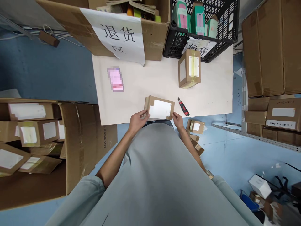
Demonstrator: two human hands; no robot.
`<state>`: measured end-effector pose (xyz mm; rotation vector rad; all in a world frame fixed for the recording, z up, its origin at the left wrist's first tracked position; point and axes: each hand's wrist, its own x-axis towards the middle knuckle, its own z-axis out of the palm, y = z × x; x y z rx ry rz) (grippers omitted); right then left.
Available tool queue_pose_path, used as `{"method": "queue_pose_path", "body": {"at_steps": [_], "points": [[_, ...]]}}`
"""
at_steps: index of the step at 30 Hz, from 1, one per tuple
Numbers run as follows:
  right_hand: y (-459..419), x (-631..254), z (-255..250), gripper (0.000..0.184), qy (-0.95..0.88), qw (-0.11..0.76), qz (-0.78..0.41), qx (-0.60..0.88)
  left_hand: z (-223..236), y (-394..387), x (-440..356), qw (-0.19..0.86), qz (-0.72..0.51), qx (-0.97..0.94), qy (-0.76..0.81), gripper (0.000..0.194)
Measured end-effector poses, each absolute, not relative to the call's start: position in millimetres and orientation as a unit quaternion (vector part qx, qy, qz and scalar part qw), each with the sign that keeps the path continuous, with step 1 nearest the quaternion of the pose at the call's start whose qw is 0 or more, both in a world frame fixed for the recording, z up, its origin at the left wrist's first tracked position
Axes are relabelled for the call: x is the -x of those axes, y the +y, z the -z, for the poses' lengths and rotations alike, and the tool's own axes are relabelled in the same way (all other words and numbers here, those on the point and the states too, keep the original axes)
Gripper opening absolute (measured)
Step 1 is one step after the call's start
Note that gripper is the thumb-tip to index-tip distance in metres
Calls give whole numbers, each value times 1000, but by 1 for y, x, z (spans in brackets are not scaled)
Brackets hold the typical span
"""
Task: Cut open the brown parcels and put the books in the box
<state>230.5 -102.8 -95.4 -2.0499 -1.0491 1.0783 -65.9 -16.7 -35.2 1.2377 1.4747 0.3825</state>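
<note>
At the table's front edge a small brown cardboard box (159,107) with a white label sits between my two hands, close to my body. My left hand (138,120) grips its left end, thumb and fingers closed at the lower corner. Around the right corner, the fingers of my right hand (177,120) are pinched on the same box. Just right of the box lies a red and black utility knife (183,106). Farther back stands a second, taped cardboard box (189,68) with white labels.
A large carton (154,40) with a paper sign and a black plastic crate (172,40) of green boxes line the table's back. A blurred pink item (116,79) lies left on the white table (134,81). An open carton (80,141) of parcels stands left; flattened cardboard (196,126) is on the floor.
</note>
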Motion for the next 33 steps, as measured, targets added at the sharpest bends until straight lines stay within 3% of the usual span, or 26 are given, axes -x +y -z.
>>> {"method": "queue_pose_path", "body": {"at_steps": [5, 15, 20, 25, 29, 33], "points": [[-103, -256, 83, 47, -363, 291, -402, 789, -5, -24, 33, 607, -167, -591, 503, 52], [-111, -249, 78, 48, -346, 295, -398, 797, -13, -30, 15, 522, -122, -690, 486, 45], [-105, -245, 82, 53, -347, 295, -398, 796, 8, -13, 43, 487, -148, -667, 545, 44], [-88, -215, 87, 47, -358, 264, -421, 790, 52, -1, 81, 464, -126, -604, 635, 42], [-79, -186, 79, 43, -394, 216, -394, 802, 82, -1, 100, 504, -140, -525, 671, 38], [-82, -162, 51, 44, -439, 224, -370, 788, 94, -2, 113, 553, -192, -455, 671, 43]]}}
